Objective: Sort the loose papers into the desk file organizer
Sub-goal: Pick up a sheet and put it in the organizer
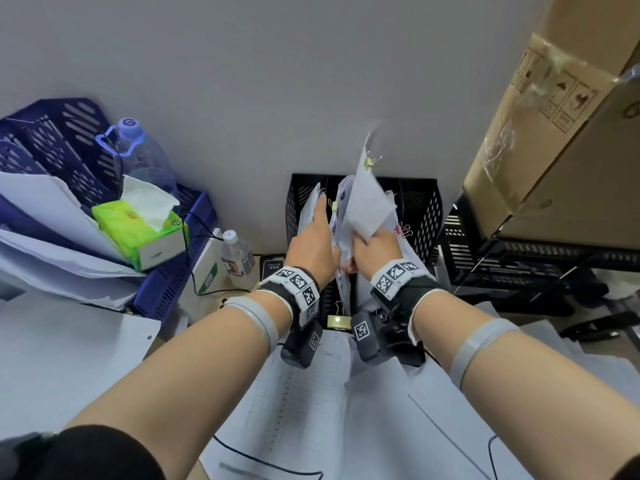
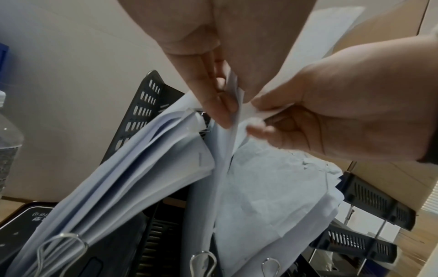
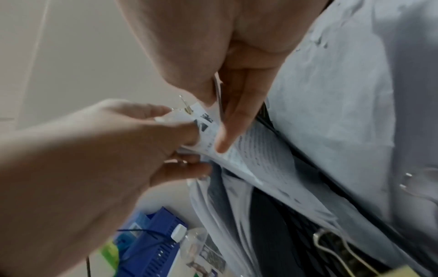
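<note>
The black mesh file organizer [image 1: 420, 202] stands against the wall with several clipped paper bundles upright in its slots. My left hand [image 1: 327, 230] reaches into it and grips a printed bundle [image 3: 255, 150] with a small gold clip, fingers curled round its edge [image 3: 184, 146]. My right hand [image 1: 367, 240] pinches the lower corner of a white clipped sheaf [image 1: 370, 199] that rises tilted above the organizer. In the left wrist view both hands meet, the left hand [image 2: 222, 105] beside the right hand [image 2: 260, 120] on the paper edges. The right wrist view shows the right hand's thumb and finger [image 3: 225, 120] clamping sheets.
Loose sheets [image 1: 311, 393] and a gold binder clip [image 1: 338, 320] lie in front of the organizer. Blue trays [image 1: 173, 271], a tissue pack [image 1: 138, 230], a water jug [image 1: 145, 157] and a small bottle [image 1: 239, 258] crowd the left. A cardboard box [image 1: 554, 133] sits on black trays [image 1: 519, 258] at right.
</note>
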`<action>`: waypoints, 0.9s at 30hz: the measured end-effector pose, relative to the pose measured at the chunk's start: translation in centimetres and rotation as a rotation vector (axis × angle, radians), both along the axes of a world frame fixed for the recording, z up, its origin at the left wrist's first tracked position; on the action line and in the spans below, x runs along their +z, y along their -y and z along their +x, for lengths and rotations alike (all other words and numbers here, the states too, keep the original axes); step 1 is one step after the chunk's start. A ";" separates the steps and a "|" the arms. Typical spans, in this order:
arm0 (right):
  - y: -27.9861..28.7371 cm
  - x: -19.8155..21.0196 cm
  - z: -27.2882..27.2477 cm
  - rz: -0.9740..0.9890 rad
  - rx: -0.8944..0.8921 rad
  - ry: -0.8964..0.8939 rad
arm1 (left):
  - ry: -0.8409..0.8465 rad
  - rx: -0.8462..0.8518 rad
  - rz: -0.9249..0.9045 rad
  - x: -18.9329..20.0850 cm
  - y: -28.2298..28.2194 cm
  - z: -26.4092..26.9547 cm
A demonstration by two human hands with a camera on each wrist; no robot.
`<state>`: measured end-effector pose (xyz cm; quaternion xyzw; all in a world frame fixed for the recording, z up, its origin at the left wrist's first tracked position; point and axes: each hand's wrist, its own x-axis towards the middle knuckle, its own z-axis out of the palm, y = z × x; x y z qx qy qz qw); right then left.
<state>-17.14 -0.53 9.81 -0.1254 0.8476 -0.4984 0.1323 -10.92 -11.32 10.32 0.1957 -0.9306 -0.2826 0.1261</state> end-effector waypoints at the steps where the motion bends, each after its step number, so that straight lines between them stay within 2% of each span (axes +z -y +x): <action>1: 0.0 -0.2 0.4 0.041 0.021 -0.002 | -0.009 -0.001 -0.016 0.0 0.1 -0.1; 3: -0.4 -1.2 0.9 0.156 0.080 0.066 | 0.002 -0.010 -0.029 -0.3 0.1 -0.3; 5: -0.8 -1.5 1.5 0.188 0.090 0.116 | 0.019 -0.032 -0.035 -0.5 0.0 -0.3; 10: -1.7 -2.1 1.0 0.187 -0.011 -0.013 | -0.003 -0.083 0.009 -1.3 -0.4 0.0; 13: -2.2 -3.1 1.5 0.217 0.034 0.101 | -0.008 -0.097 0.038 -1.9 -0.6 0.3; 19: -4.3 -4.5 4.9 0.260 0.042 0.062 | -0.176 -0.138 0.283 -3.1 -0.6 3.9; 21: -4.8 -6.1 6.3 0.259 0.020 0.105 | -0.258 -0.060 0.294 -4.1 -0.3 5.6; 24: -5.8 -9.3 8.6 0.244 0.034 0.313 | -0.342 0.145 0.324 -6.4 1.1 8.2; 27: -6.7 -12.5 11.0 0.297 0.003 0.393 | -0.246 0.324 0.391 -9.6 2.5 11.1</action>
